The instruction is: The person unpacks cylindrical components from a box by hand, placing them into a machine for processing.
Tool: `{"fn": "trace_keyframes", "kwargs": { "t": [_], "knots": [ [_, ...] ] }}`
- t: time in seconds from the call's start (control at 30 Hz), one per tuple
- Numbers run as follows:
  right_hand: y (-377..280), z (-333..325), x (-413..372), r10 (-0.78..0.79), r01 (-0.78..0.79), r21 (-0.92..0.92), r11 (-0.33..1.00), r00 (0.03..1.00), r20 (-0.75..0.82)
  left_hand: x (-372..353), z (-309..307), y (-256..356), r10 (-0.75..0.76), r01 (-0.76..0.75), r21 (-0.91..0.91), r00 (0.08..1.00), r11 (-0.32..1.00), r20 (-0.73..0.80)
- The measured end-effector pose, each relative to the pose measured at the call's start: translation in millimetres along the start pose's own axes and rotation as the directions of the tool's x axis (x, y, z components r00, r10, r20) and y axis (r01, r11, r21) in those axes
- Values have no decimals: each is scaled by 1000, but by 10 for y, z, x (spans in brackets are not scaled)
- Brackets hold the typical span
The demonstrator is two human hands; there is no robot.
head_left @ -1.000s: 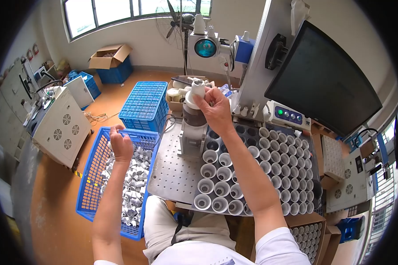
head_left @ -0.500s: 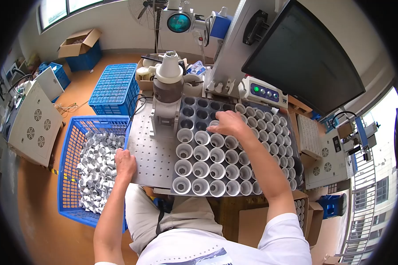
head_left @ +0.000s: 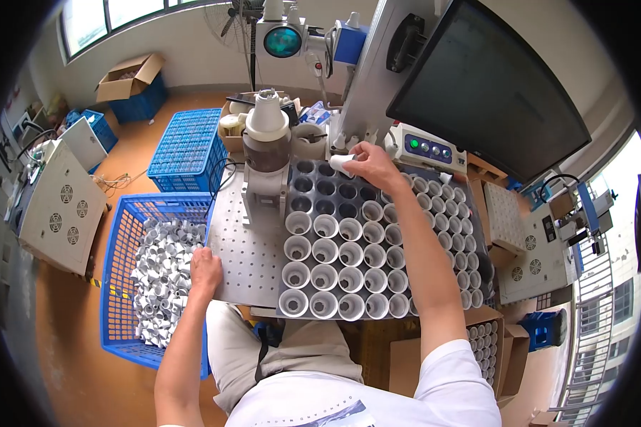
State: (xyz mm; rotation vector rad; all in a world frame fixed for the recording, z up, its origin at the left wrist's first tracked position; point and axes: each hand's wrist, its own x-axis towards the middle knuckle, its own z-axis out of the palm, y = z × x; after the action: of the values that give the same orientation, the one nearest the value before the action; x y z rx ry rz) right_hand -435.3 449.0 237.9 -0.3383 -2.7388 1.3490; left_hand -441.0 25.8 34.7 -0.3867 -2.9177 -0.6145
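Observation:
My right hand [head_left: 372, 165] is closed on a white plastic cup [head_left: 342, 165], tilted on its side above the back rows of a dark tray [head_left: 315, 193]. Several round holes of this tray show dark near the hand. Similar white cups [head_left: 324, 275] stand mouth up in the front and right-hand holes. My left hand [head_left: 206, 270] is closed in a fist at the right rim of a blue basket [head_left: 112, 285], beside the metal table's edge. Whether it grips anything is hidden. Small white-grey plastic parts [head_left: 165, 274] fill the basket.
A fixture with a white cone [head_left: 267, 121] rises left of the tray. Behind are a lamp-like head [head_left: 283, 43], a control box [head_left: 426, 149] and a large monitor [head_left: 491, 92]. A blue crate [head_left: 185, 153] stands at left. A carton of cups [head_left: 483, 349] sits below at right.
My right hand has moved up toward the tray's back edge, and a white cup now shows in its fingers. The left hand stays by the basket rim. The view has shifted slightly.

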Motion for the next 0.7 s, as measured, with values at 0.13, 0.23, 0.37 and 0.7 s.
{"fn": "trace_keyframes", "kwargs": {
  "t": [0.13,0.23,0.37,0.7],
  "knots": [
    [578,427,137,-92,89,-21,996,981,-172,20,-5,-32,-6,6,10,999,1000,37],
    [683,502,120,-160,174,47,984,962,-220,-2,37,-69,46,-45,23,999,999,-7],
    [766,520,119,-162,193,122,973,960,-229,-20,-5,-32,56,-56,10,998,998,-12],
    [671,561,67,-147,170,54,984,945,-293,11,-118,95,-76,76,-2,996,997,44]
  ]
}}
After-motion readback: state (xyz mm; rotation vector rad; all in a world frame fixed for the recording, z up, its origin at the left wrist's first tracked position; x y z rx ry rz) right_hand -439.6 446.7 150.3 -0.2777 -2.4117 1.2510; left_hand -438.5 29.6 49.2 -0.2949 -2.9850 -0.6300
